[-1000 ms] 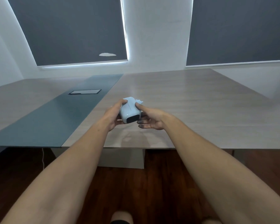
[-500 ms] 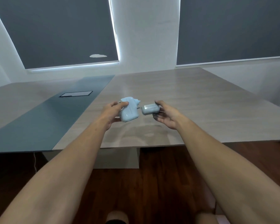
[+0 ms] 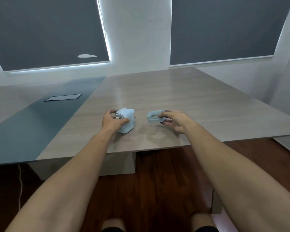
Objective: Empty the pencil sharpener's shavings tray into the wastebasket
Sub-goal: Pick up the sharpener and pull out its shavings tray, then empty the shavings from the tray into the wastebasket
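Note:
A pale blue pencil sharpener [image 3: 126, 121] rests on the wooden table [image 3: 182, 101] near its front edge. My left hand [image 3: 112, 122] wraps around its left side and grips it. To its right, my right hand [image 3: 173, 121] holds the small blue-grey shavings tray [image 3: 153, 116] just above the tabletop, pinched at its right end. Brownish shavings show inside the tray. No wastebasket is in view.
A dark blue-grey strip [image 3: 32, 124] with a rectangular cable hatch [image 3: 63, 97] runs down the table's left part. Dark wooden floor [image 3: 151, 185] lies below the table edge. A thin white cable [image 3: 20, 185] hangs at the lower left. Two blinds cover the windows behind.
My right hand pulled the tray out of the sharpener and carried it to the right. My left hand set the sharpener down on the table, still holding it.

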